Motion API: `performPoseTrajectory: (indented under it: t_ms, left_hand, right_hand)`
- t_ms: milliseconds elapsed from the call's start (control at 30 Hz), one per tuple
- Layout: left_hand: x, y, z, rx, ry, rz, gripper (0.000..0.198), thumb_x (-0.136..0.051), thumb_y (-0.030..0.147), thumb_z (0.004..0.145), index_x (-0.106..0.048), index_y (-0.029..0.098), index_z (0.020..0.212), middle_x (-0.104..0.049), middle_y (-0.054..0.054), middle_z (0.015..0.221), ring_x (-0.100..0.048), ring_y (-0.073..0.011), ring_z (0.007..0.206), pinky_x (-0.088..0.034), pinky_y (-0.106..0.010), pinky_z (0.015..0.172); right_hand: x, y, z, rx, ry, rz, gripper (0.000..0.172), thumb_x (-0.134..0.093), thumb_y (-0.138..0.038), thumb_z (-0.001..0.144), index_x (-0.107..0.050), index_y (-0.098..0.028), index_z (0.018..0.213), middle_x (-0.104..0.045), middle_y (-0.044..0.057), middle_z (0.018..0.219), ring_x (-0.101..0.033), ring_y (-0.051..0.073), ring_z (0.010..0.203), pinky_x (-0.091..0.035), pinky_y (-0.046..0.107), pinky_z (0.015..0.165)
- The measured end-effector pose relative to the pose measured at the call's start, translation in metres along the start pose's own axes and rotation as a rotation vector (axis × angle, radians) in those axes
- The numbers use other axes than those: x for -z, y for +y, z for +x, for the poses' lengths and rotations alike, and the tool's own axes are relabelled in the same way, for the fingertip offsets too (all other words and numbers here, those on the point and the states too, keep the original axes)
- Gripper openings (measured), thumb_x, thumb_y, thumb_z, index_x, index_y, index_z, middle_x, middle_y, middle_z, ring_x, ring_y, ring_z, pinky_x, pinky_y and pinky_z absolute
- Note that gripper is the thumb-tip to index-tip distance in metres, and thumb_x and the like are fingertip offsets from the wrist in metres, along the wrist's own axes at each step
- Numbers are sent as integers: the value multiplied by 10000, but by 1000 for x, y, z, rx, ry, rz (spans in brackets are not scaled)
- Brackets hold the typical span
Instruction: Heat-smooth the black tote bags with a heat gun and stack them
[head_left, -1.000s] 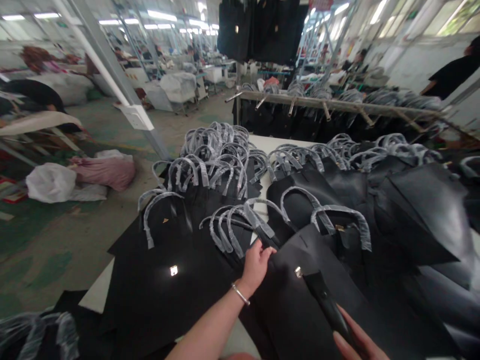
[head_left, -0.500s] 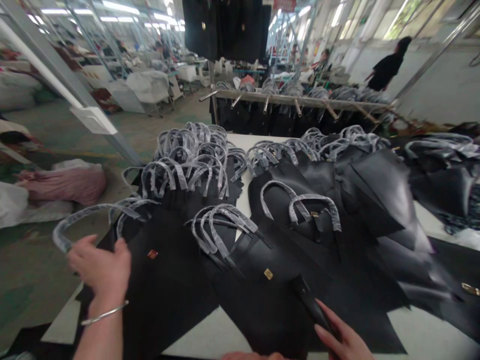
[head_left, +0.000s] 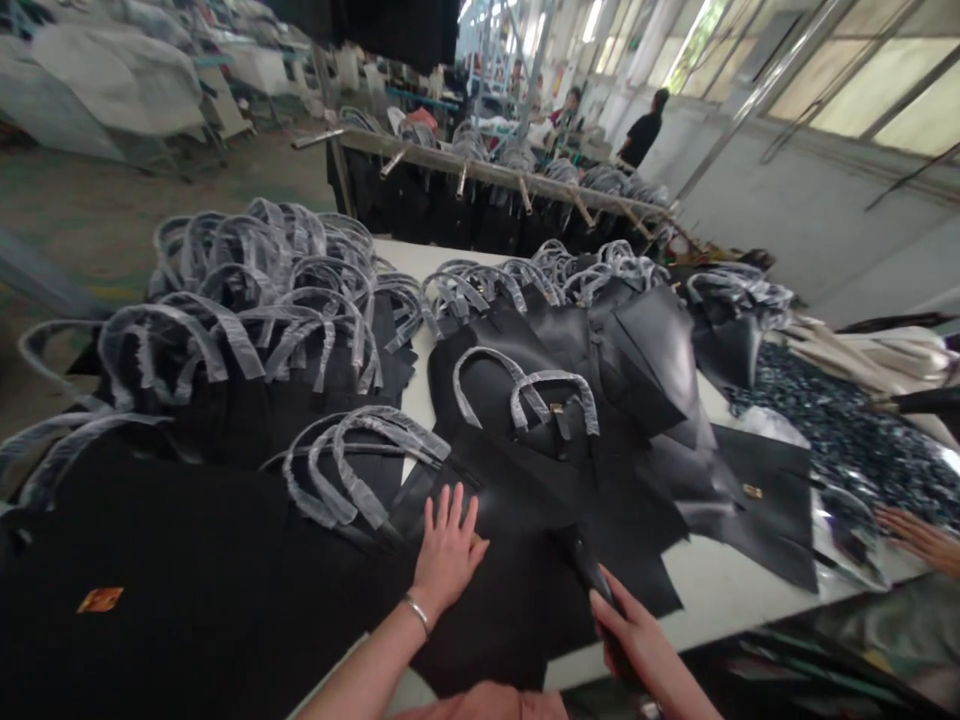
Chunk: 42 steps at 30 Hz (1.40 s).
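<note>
Dozens of flat black leather tote bags (head_left: 517, 530) lie overlapped across a long white table (head_left: 720, 565), their arched handles sleeved in grey, clear plastic film (head_left: 375, 465). From where I stand, the person's left hand (head_left: 448, 552), a thin silver bangle (head_left: 415, 613) at its wrist, rests palm down on the nearest bag, its fingers spread wide against the black leather. Just beside it, the right hand (head_left: 637, 625) has its fingers closed around a narrow black leather strap (head_left: 589, 570) lying over the bags. A small gold metal clasp (head_left: 556, 408) sits on a bag farther up the table, and a small orange-gold label (head_left: 100, 600) shows on a large bag to the left. Past the table, more black bags hang from a long metal rail (head_left: 487, 172). At the right edge, a co-worker's hand (head_left: 915, 535) lies near a heap of glossy dark material (head_left: 825, 430), and a person in black (head_left: 645, 130) stands far back by the wall.
</note>
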<state>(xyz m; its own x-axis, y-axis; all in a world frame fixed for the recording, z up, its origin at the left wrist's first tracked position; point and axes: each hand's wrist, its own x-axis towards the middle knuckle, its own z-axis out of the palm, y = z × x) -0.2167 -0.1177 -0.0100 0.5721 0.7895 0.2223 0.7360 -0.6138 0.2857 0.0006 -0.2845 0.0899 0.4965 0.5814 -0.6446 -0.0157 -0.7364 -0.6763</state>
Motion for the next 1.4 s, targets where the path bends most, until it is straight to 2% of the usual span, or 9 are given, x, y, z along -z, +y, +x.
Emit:
performPoseTrajectory:
  t_ms: [67,200,333,567,667,800,900,1200,1400]
  left_hand:
    - [1,-3,-1,-15,-7,15,616,-591,348,856,-420,197,1428,-188,-157,1570,-131,-370,1451,-155,-612,1149]
    - [3,-2,2,-30,-27,3,550,-576,368,864,-485,220,1387,-261,-154,1549,-187,-365,1441,-161,-607,1147]
    - [4,1,3,-32,-31,28,554,-571,356,864,-477,226,1395,-275,-156,1544,-207,-369,1434,-170,-620,1137]
    - [4,1,4,-39,-38,41,545,-562,349,861,-490,217,1385,-285,-161,1538,-227,-376,1425,-173,-627,1131]
    - [5,1,5,-41,-40,33,540,-563,336,856,-498,218,1379,-303,-156,1532,-251,-375,1416,-179,-621,1131]
    - [7,0,4,-43,-35,22,534,-560,323,857,-494,238,1380,-303,-134,1536,-265,-363,1413,-192,-608,1131]
    - [8,0,3,-40,-33,7,535,-555,333,863,-488,237,1385,-293,-133,1541,-267,-361,1411,-196,-604,1130]
    - [9,2,4,-55,-32,12,510,-556,332,863,-511,243,1364,-318,-125,1532,-301,-367,1392,-192,-609,1129]
    - [6,-1,2,-52,-15,27,502,-532,385,879,-513,254,1364,-322,-109,1533,-301,-355,1395,-204,-600,1130]
  right_hand:
    - [8,9,5,-54,36,147,796,-639,-585,750,-340,-237,1400,-538,-80,542,-509,126,355,-373,222,344]
    - [11,9,18,-90,-1,385,466,-657,-585,746,-512,-227,1007,-533,-68,540,-491,105,350,-369,209,337]
    - [12,6,24,-72,-12,437,417,-647,-593,758,-467,-221,817,-538,-61,571,-509,95,383,-389,211,358]
    - [13,12,17,-57,29,428,427,-651,-603,744,-479,-218,812,-525,-61,549,-481,95,351,-348,210,336]
    - [11,2,24,-7,67,420,453,-678,-580,736,-533,-211,956,-533,-65,566,-501,98,379,-381,214,357]
    - [14,3,22,97,170,406,815,-734,-592,681,-430,-212,1335,-574,-71,610,-550,119,444,-446,237,417]
    - [21,19,9,121,233,382,935,-728,-614,675,-352,-201,1426,-596,-63,615,-546,120,448,-439,232,413]
    - [32,22,20,4,67,324,754,-705,-572,725,-449,-185,1318,-564,-59,548,-509,121,362,-387,219,335]
    - [37,17,28,65,92,384,702,-724,-577,703,-502,-188,1244,-592,-39,581,-536,126,392,-413,224,354]
